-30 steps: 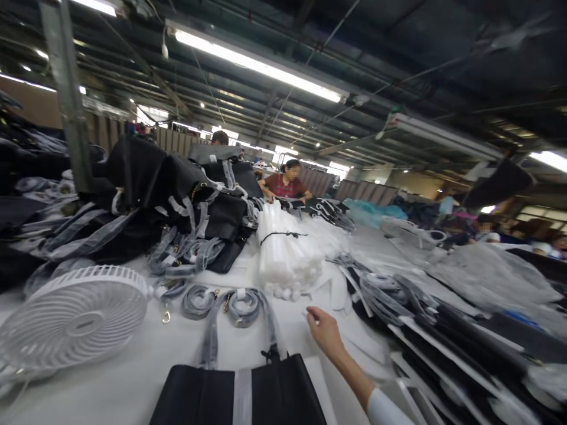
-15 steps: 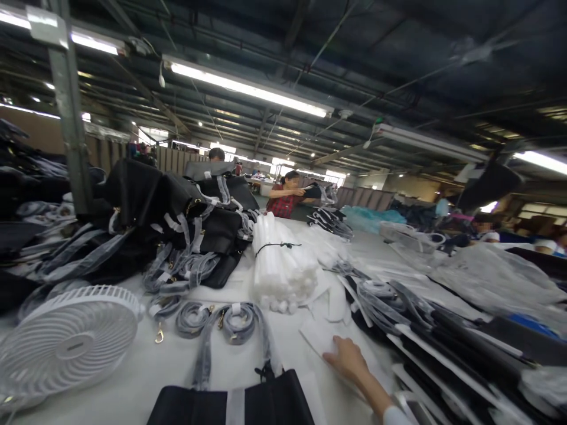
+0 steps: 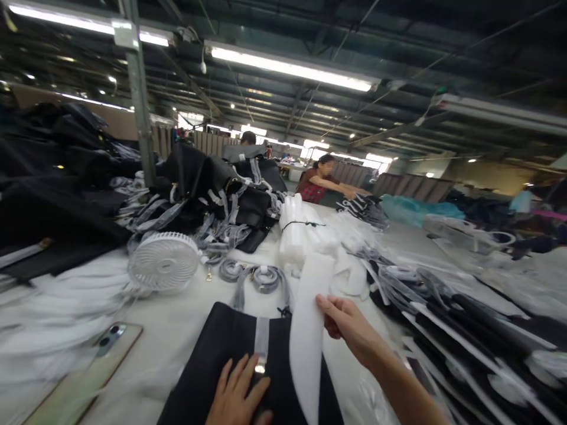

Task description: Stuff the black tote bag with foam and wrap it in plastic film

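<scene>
A black handbag [image 3: 230, 348] lies flat in front of me, its wrapped handles pointing away across the white table. My left hand [image 3: 239, 392] rests on the bag with fingers spread, beside the gold clasp [image 3: 260, 364] at the end of the wrapped strap. Pinched between thumb and fingers, a long strip of white foam sheet [image 3: 308, 336] is held by my right hand [image 3: 348, 324]. The strip stands over the bag's right side and partly covers it. Beyond the handles sit coiled, wrapped shoulder straps [image 3: 266, 278].
A white fan [image 3: 163, 262] and a phone [image 3: 84, 378] are on the left. A tied bundle of white foam [image 3: 295, 233] stands ahead. Black bags [image 3: 252, 209] pile up behind it, and flat black bag pieces [image 3: 469, 336] lie at right. A co-worker [image 3: 316, 180] reaches across the far table.
My right hand has lifted the foam strip from the table and brought it over the bag. My left hand has come into view on the bag. The view has swung left and down.
</scene>
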Motion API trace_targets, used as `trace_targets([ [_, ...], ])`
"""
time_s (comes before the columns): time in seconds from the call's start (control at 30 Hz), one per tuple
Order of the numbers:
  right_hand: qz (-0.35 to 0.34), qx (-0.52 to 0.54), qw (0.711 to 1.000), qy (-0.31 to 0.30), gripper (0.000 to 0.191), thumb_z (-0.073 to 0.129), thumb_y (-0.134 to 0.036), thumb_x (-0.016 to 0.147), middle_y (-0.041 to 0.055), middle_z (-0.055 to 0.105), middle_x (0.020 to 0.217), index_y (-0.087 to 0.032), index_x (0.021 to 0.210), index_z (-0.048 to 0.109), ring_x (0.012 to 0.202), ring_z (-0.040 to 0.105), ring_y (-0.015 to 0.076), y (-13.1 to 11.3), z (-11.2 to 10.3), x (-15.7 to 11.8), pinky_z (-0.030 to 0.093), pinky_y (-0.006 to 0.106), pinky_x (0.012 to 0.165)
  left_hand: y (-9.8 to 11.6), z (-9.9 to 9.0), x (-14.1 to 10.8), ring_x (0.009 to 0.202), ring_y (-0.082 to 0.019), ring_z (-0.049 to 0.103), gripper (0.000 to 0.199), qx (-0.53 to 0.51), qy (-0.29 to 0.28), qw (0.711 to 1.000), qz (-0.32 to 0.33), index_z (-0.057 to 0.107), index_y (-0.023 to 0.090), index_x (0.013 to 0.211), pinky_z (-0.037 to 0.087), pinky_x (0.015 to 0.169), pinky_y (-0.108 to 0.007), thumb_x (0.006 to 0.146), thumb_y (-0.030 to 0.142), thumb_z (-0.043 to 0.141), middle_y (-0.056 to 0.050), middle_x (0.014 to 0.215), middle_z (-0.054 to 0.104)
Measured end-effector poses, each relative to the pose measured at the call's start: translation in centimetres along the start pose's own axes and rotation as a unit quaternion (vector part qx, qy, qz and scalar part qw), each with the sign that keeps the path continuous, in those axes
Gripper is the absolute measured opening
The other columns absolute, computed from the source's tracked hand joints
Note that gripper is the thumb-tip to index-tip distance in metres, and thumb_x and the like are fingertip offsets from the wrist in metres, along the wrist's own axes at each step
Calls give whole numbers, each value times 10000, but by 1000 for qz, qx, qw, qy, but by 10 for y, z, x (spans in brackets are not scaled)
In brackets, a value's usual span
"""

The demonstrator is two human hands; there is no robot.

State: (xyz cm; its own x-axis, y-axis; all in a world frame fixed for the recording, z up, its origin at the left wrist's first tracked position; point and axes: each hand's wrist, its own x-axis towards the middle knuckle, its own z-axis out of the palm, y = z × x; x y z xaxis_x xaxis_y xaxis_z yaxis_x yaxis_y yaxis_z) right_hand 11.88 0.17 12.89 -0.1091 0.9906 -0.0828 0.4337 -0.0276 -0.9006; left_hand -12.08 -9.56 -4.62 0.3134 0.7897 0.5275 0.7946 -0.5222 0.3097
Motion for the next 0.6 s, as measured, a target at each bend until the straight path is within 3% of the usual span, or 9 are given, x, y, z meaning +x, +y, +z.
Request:
trace_targets([
  [0.07,27,92,993,-68,544,571,-710,774,-60,405,545,-203,640,427,479,337,79,-2,27,-12,247,227,467,-1,-17,2,1277,-262,545,335,-110,-5,993,-54,628,294,1247,475,1061,-460,931,352,533,-89,1402,563],
  [0.13,48,106,988,-99,558,595,-724,744,-64,402,540,-203,632,429,477,346,79,-2,50,-19,242,225,462,1,-40,8,1262,-231,557,335,-238,-1,959,-156,642,257,1220,465,1076,-414,969,378,454,-92,1355,602],
  [0.23,56,98,983,-143,567,593,-740,730,-58,422,539,-200,629,455,475,353,83,-2,76,-19,239,228,455,5,-73,20,1068,-221,657,427,-421,5,858,-294,675,177,1098,526,976,-376,983,478,395,-105,1111,713],
  [0.3,53,90,981,-165,568,596,-741,724,-52,432,527,-198,617,467,468,357,84,-3,88,-16,237,231,451,6,-89,24,891,-207,687,479,-486,7,806,-339,659,137,1086,571,825,-346,977,516,387,-105,982,726],
  [0.33,50,81,981,-169,572,594,-745,719,-48,434,514,-199,606,471,459,357,87,-4,94,-14,234,234,445,7,-95,23,856,-201,684,468,-481,18,804,-348,647,135,1114,572,790,-339,972,509,403,-106,982,722],
  [0.37,46,66,983,-166,579,590,-754,713,-45,429,494,-200,589,474,445,351,90,-4,101,-13,228,239,437,8,-99,21,876,-203,678,437,-449,34,823,-347,632,147,1158,567,807,-347,964,483,432,-111,1030,714],
  [0.43,29,20,989,-143,601,567,-774,706,-35,413,456,-201,549,483,422,339,96,-4,115,-13,219,249,424,11,-103,13,1060,-241,640,428,-343,46,884,-314,575,191,1282,522,961,-412,919,415,531,-121,1216,661],
  [0.5,3,-26,993,-116,614,539,-774,722,-25,395,442,-196,520,495,419,334,100,-6,132,-16,220,255,419,15,-101,4,1259,-302,532,650,-266,9,927,-264,462,195,1410,427,1096,-486,818,373,664,-139,1392,552],
  [0.6,-55,-63,991,-101,594,524,-725,768,-21,362,470,-194,505,485,452,331,104,-13,161,-24,223,252,420,16,-91,-7,1391,-345,391,919,-248,-35,936,-246,264,124,1512,378,1147,-503,729,279,718,-189,1521,387],
])
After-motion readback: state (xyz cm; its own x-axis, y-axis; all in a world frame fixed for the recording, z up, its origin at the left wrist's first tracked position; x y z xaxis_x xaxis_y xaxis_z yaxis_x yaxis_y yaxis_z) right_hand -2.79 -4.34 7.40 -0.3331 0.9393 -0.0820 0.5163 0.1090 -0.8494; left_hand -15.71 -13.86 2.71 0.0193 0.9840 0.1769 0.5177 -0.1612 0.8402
